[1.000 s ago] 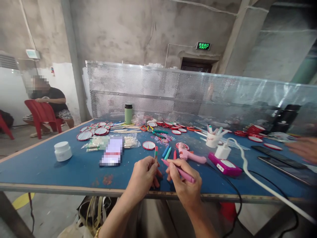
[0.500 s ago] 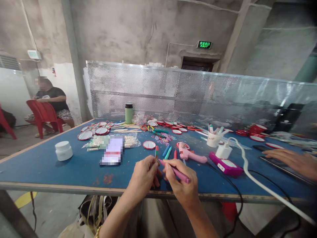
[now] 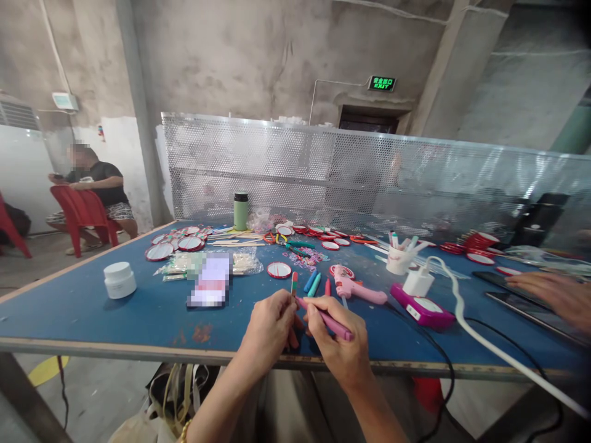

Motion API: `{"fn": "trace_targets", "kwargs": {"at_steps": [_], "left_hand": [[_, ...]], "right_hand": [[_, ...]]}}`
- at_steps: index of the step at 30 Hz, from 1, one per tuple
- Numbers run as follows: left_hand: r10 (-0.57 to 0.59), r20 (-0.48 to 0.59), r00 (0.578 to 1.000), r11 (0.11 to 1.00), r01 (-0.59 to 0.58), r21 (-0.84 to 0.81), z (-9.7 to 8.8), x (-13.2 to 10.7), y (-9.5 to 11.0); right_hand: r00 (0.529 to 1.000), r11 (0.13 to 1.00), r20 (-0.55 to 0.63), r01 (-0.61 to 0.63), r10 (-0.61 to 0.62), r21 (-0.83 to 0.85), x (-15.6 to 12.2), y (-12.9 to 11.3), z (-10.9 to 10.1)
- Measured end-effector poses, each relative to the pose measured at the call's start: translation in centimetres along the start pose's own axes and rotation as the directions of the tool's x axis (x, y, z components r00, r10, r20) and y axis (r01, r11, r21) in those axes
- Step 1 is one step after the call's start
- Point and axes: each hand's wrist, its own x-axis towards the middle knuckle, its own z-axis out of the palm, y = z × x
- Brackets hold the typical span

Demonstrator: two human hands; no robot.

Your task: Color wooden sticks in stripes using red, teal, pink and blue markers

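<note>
My left hand [image 3: 269, 324] is closed around a small flat stick [image 3: 294, 281], upright, with red and green bands at its top; its lower end is hidden by my fingers. A pink marker [image 3: 338, 327] lies in the writing grip of my right hand [image 3: 345, 349], its tip close beside the stick. Whether the tip touches the stick, I cannot tell. Just beyond my hands are a blue marker [image 3: 309, 282], a teal marker [image 3: 314, 285] and a red marker [image 3: 327, 286]. A round red-rimmed white disc [image 3: 279, 270] lies behind the stick.
A pink glue gun [image 3: 364, 291] and a purple box with a white plug [image 3: 421, 311] lie right, with cables. Left are a phone [image 3: 211, 280] and a white jar [image 3: 120, 280]. A cup of markers [image 3: 398, 259] stands behind. At far right is another person's hand [image 3: 549, 294].
My hands, the stick and the marker stay nearly in place. The other person's hand at the right has shifted slightly, and the seated person at the left has lifted a hand.
</note>
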Motion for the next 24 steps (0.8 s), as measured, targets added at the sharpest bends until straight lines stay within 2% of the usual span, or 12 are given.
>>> {"fn": "trace_targets", "kwargs": {"at_steps": [24], "left_hand": [[0.006,0.002,1.000,1.000,-0.006,-0.027,0.02,0.01,-0.05]], "right_hand": [[1.000,0.999,-0.023,0.012,-0.013,-0.035,0.08,-0.25,-0.12]]}}
